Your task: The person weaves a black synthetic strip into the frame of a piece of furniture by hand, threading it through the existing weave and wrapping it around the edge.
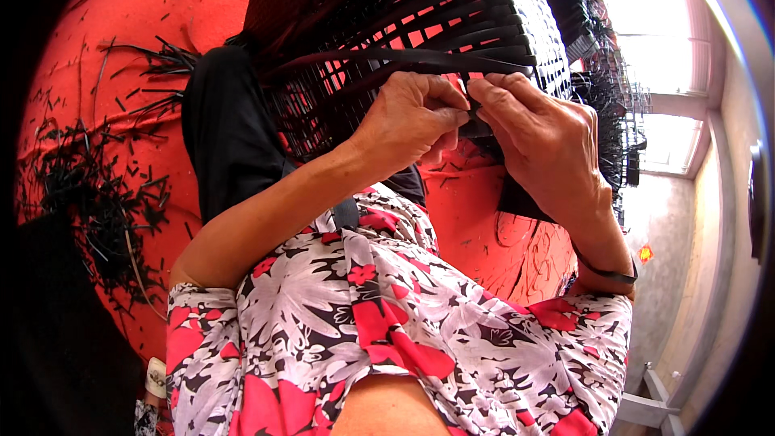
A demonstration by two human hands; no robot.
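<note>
A large black woven basket (420, 24) of flat plastic strips rests against my lap, its open weave facing me. My left hand (412, 117) pinches a black strip (420, 56) at the basket's lower edge, thumb and fingers closed on it. My right hand (537, 141) meets it from the right, fingertips pressed on the same strip end where the two hands touch. A dark bangle (605, 273) sits on my right wrist. Loose strip ends stick out from the basket's left side (161, 60).
A red mat (105, 48) covers the floor, with black strip offcuts (89, 194) scattered at left. My black trousers (226, 137) and floral blouse (387, 315) fill the lower view. More black woven pieces (605, 97) stand at right near bright windows (646, 8).
</note>
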